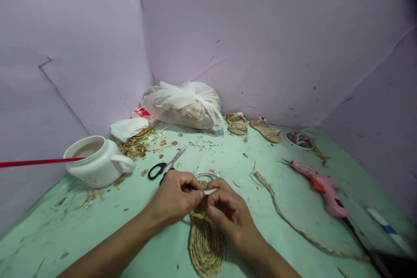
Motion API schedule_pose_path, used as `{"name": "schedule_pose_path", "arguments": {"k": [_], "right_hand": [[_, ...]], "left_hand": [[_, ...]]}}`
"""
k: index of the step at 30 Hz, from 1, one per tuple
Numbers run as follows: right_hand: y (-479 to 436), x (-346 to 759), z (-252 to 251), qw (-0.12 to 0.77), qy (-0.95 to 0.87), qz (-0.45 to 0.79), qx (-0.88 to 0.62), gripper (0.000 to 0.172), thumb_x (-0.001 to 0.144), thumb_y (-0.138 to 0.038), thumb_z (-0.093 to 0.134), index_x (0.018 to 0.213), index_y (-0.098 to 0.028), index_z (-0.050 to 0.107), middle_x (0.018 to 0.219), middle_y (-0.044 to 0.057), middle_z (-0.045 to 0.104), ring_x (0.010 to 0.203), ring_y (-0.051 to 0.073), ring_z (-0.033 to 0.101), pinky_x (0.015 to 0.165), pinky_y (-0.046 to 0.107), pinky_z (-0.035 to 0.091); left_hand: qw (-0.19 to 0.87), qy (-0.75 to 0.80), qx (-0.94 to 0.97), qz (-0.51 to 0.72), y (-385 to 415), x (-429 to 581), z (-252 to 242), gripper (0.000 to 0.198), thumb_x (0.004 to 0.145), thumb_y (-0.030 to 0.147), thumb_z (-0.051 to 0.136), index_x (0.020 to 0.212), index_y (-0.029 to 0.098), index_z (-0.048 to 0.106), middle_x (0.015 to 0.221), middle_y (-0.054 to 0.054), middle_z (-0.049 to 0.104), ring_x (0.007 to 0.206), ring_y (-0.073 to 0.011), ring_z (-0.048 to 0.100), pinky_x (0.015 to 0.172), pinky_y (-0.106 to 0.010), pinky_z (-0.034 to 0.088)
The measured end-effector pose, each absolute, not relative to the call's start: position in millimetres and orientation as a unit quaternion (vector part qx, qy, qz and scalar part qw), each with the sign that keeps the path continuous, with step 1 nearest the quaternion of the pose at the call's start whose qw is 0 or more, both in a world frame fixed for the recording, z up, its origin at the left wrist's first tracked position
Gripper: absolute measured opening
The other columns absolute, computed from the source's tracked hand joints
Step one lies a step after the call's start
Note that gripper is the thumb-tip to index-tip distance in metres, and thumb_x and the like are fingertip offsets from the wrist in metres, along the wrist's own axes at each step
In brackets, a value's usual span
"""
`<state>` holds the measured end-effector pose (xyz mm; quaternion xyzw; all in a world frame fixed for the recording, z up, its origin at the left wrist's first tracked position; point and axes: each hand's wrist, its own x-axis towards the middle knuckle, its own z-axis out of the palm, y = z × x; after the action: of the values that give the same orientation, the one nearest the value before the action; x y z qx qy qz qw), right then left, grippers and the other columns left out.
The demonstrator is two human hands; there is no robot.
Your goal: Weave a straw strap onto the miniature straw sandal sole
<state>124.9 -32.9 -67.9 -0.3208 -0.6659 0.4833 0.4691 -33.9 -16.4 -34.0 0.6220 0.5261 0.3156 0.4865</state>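
A woven straw sole (207, 243) lies on the table below my hands, its wide end toward me. My left hand (177, 196) pinches a narrow white strip (210, 191) above the sole's far part. On the strip's other side, my right hand (230, 210) has its fingers curled around the strip's end, thumb bent underneath. Behind the fingers a pale curved band (208, 175) shows; I cannot tell whether it belongs to the strip. Scissors (167, 167) with black handles lie just beyond my left hand. The sole's middle is partly hidden by my fingers.
Left stands a white pot (94, 173) with a red stick (42, 163). A stuffed plastic bag (185, 106), straw pieces (237, 124), another sole (265, 130) and a filled dish (299, 140) sit along the back. A braided cord (283, 215) and pink glue gun (321, 186) lie right.
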Motion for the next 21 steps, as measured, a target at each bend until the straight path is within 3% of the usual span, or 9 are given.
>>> {"name": "schedule_pose_path", "arguments": {"k": [8,13,21], "right_hand": [[-34.0,125.3,-64.9,0.467,-0.658,0.505,-0.306,0.016,0.079,-0.027,0.053,0.066,-0.019,0.050,0.087,0.006,0.050,0.083,0.019,0.048,0.071,0.030,0.038],[-33.7,125.3,-67.3,0.463,-0.661,0.497,-0.319,0.014,0.078,-0.025,0.054,0.065,-0.019,0.050,0.087,0.006,0.048,0.083,0.019,0.048,0.072,0.030,0.038],[-37.6,121.5,-66.6,0.449,-0.709,0.453,-0.299,0.008,0.078,-0.018,0.051,0.070,-0.019,0.053,0.090,0.006,0.048,0.087,0.020,0.050,0.076,0.034,0.040]], "left_hand": [[0.487,0.521,0.611,0.344,-11.6,-37.5,-30.9,0.029,0.066,0.035,0.056,0.048,0.013,0.050,0.043,0.005,0.037,0.045,-0.0065,0.031,0.043,-0.020,0.025],[0.481,0.530,0.638,0.284,-12.5,-40.4,-29.0,0.014,0.060,0.024,0.055,0.060,0.011,0.060,0.048,0.003,0.046,0.046,-0.0074,0.035,0.043,-0.020,0.027],[0.340,0.567,0.710,0.242,-19.6,-33.9,-31.8,0.019,0.060,0.015,0.044,0.059,0.011,0.062,0.048,0.002,0.046,0.048,-0.0086,0.037,0.043,-0.020,0.026]]}}
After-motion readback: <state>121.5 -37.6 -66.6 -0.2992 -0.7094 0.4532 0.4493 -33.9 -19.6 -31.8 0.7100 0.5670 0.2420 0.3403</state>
